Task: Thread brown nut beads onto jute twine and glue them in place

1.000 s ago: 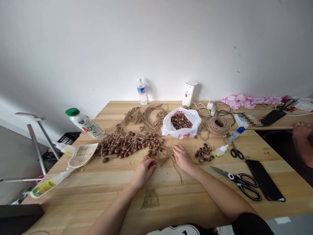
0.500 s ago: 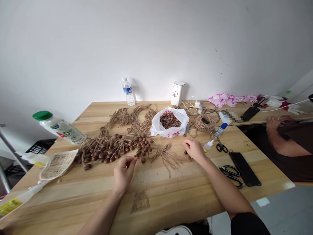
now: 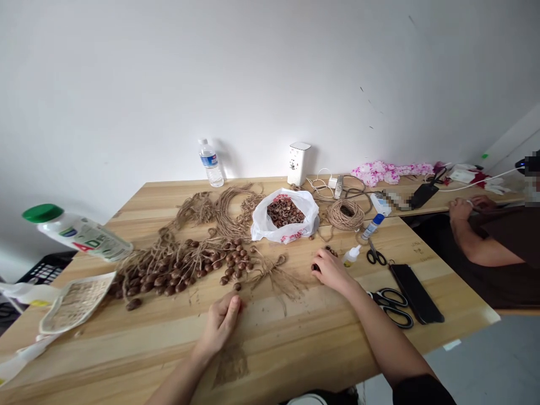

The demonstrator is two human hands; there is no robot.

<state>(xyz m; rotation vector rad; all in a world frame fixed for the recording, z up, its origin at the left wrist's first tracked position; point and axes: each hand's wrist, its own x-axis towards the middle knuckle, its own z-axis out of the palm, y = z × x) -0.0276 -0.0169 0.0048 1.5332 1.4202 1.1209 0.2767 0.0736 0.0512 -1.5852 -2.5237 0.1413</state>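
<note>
My left hand (image 3: 221,322) is closed just above the table, thumb pressed to the curled fingers; whatever it may hold is hidden. Beyond it, several round brown nuts (image 3: 238,261) lie beside a knotted bunch of twine (image 3: 275,273) with splayed ends. On the right, my right hand (image 3: 332,271) rests low at the table, its fingers closed around a small dark brown nut piece (image 3: 315,267). A few more brown pieces (image 3: 331,251) show just behind its knuckles. Next to this hand stands a small glue bottle (image 3: 351,256).
A white plastic bag (image 3: 262,226) holds cut brown nut shells. Behind my right hand sits a twine coil (image 3: 346,216). Scissors (image 3: 396,306) and a black case (image 3: 417,293) lie rightward. Nuts on twine (image 3: 169,275) cover the left. Another person's arm (image 3: 472,239) is at far right.
My left hand has drawn back toward me and away from the nuts. The right hand has lowered to the small brown pieces and closed on one. The whole view has shifted slightly.
</note>
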